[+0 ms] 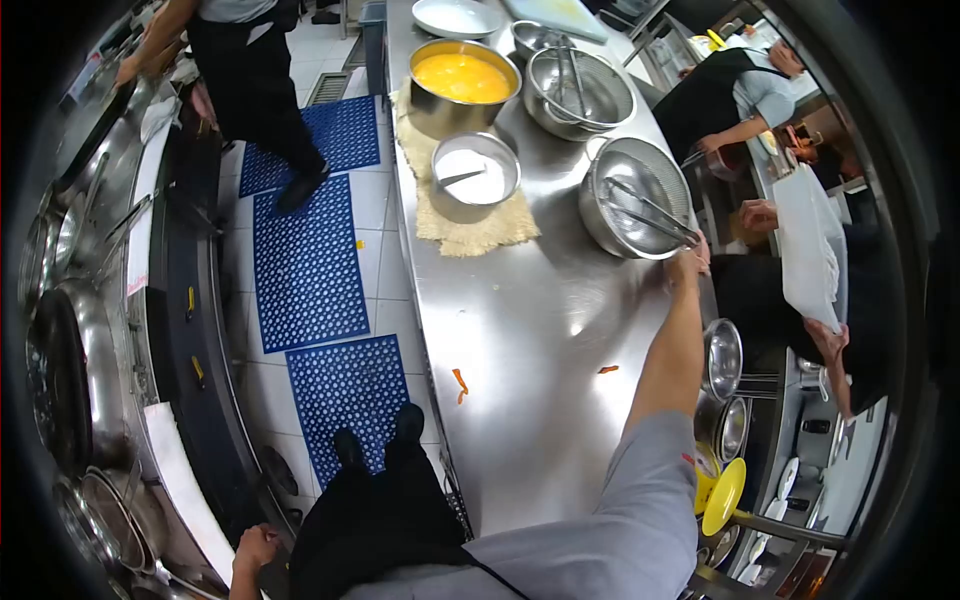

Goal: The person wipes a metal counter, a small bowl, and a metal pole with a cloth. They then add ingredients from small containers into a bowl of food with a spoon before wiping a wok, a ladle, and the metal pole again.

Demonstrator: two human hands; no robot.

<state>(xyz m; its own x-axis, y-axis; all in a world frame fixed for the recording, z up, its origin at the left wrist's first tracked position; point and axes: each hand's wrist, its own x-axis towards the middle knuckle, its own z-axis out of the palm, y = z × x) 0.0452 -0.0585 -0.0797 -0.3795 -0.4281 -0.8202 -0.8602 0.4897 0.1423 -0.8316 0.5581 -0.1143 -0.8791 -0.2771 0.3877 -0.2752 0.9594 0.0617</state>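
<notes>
My right hand [687,263] reaches across the steel table [530,400] and grips the near right rim of a metal bowl [603,222]. A mesh strainer [655,170] sits inside that bowl, and metal tongs [650,212] lie across it, their ends close to my fingers. Some of those fingers are hidden behind the rim. Low at my left side, my left hand [258,545] hangs beside the stove counter, fingers loosely bent and nothing visible in it. Beyond the gripped bowl stands a second bowl with a strainer [600,95] and tongs.
A pot of yellow liquid [462,78] and a smaller pot of white contents [476,170] stand on a beige cloth [470,235]. Orange scraps [459,386] lie on the table. Blue mats [310,265] cover the floor. Co-workers stand at both sides; one holds a white tub [808,245].
</notes>
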